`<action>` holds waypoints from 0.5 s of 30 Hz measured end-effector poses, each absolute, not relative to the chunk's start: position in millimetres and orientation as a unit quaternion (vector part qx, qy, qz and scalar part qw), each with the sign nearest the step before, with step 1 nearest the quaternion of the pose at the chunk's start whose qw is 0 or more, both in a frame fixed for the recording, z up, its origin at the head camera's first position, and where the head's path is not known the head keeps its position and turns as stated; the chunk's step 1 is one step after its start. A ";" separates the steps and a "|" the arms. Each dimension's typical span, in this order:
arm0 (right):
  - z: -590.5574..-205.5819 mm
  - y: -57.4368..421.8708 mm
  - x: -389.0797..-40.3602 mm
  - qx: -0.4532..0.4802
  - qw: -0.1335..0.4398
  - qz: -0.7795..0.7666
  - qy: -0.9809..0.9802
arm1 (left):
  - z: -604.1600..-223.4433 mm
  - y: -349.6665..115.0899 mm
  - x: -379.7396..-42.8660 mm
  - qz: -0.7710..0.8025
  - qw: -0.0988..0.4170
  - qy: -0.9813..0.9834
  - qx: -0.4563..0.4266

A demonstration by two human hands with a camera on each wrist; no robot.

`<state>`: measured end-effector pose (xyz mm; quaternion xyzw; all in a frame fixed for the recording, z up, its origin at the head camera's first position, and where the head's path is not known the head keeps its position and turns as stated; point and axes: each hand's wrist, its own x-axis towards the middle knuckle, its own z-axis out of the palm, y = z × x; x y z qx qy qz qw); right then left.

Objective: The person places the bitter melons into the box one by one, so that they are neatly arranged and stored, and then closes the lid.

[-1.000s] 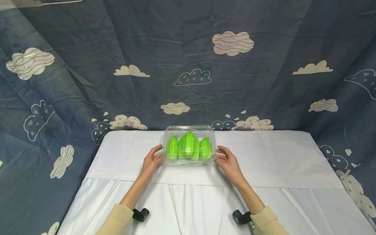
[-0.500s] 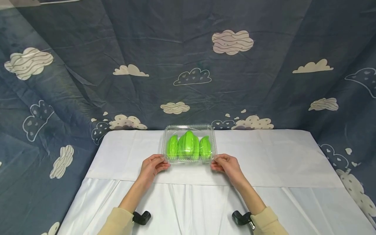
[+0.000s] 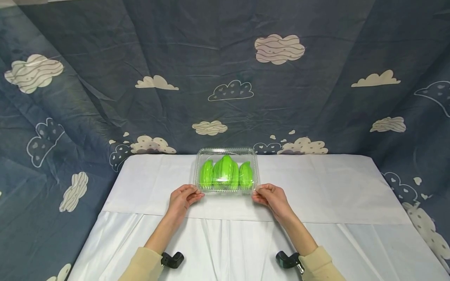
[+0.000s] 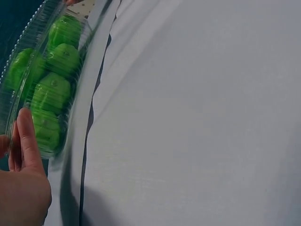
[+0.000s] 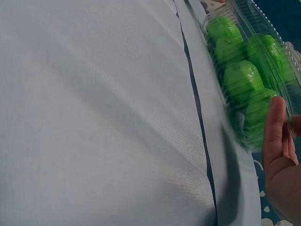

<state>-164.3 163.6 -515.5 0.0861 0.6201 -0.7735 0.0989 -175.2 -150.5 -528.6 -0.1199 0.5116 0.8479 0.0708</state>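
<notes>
A clear plastic clamshell box [image 3: 226, 150] sits at the back of the white-covered table, its lid down. Inside are several bright green, ridged, elongated fruit-like pieces [image 3: 224, 171], which one stacked on top of the others. My left hand [image 3: 181, 201] pinches the box's front left corner at the rim, thumb above and fingers below. At the front right corner, my right hand [image 3: 274, 199] pinches the rim the same way. Both wrist views show the fingers against the box's side, with the green pieces [image 4: 51, 92] behind the clear wall.
White cloth [image 3: 334, 191] covers the table, with a seam running across it. Behind the box hangs a dark blue curtain [image 3: 232, 121] printed with clouds, which also closes in both sides. Black wrist-camera mounts [image 3: 172, 260] stick out inward from both sleeves.
Both hands have moved from the box's sides to its front corners and taken hold of the rim. Over the last half second they have stayed there; the box has barely shifted.
</notes>
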 end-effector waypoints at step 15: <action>-483.7 186.5 -133.1 0.002 0.008 -0.481 0.877 | -502.8 -159.1 -158.1 0.675 -0.054 0.734 -0.054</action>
